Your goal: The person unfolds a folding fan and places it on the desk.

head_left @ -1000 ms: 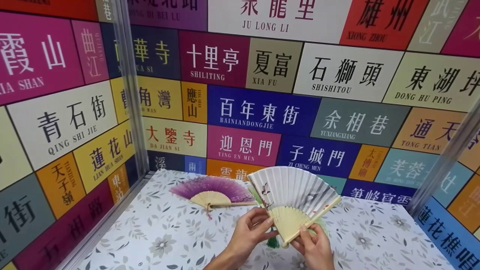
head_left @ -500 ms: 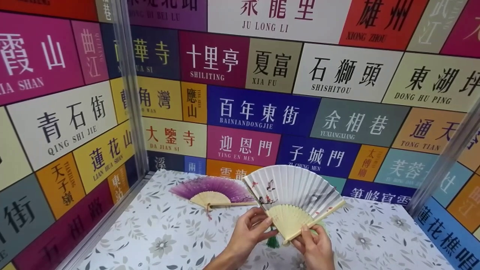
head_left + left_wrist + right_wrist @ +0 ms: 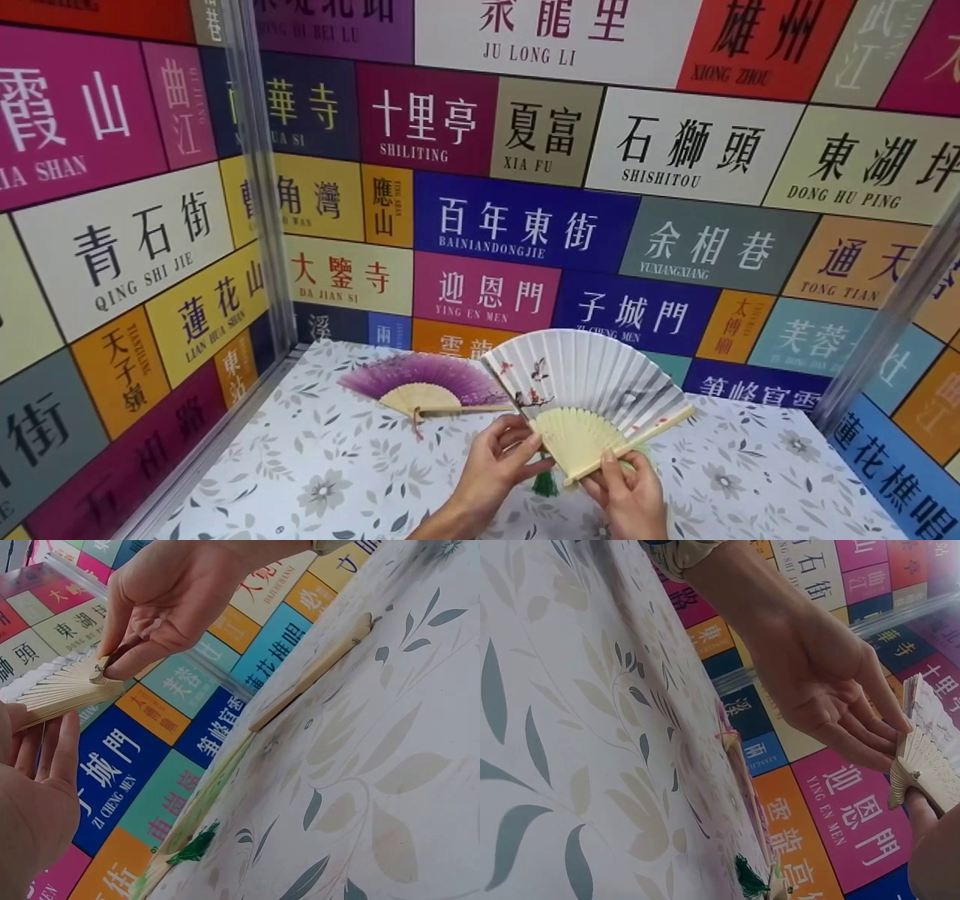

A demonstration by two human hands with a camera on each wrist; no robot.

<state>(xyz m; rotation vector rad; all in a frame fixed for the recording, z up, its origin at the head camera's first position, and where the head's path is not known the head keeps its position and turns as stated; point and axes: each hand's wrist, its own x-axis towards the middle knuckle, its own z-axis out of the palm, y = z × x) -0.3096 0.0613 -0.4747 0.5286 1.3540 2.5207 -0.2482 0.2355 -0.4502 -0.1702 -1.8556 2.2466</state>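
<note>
"What does the room look like on your feed?"

"From my station, the head view shows a desk [image 3: 390, 487] covered in white with grey leaves and flowers. Around it stand walls [image 3: 525, 225] of bright panels lettered in Chinese characters, most with romanised names, and a clear upright post [image 3: 262, 172] marks the left corner."

"And what sits on the surface?"

"I have a purple fan [image 3: 431, 371] lying spread near the wall, a reddish cord [image 3: 418, 429] at its pivot, and a green tassel [image 3: 546, 484] nearer the person."

"Where's the white fan?"

"Raised above the desk, open. The left hand [image 3: 499, 469] pinches its left edge, and the right hand [image 3: 628, 491] pinches the pivot end, thumb in front."

"Do the wrist cameras add anything?"

"Yes. The left wrist view looks low along the desk and gives me a wooden slat [image 3: 311, 675] that the head view hides, with a pale green strip [image 3: 210, 791] running on from it to the tassel. It's too edge-on for me to say whether those are one piece. The right wrist view catches a patterned cuff [image 3: 682, 555] above the left hand, which the head view leaves out, and shows the pivot rivet [image 3: 916, 775] close up."
</note>
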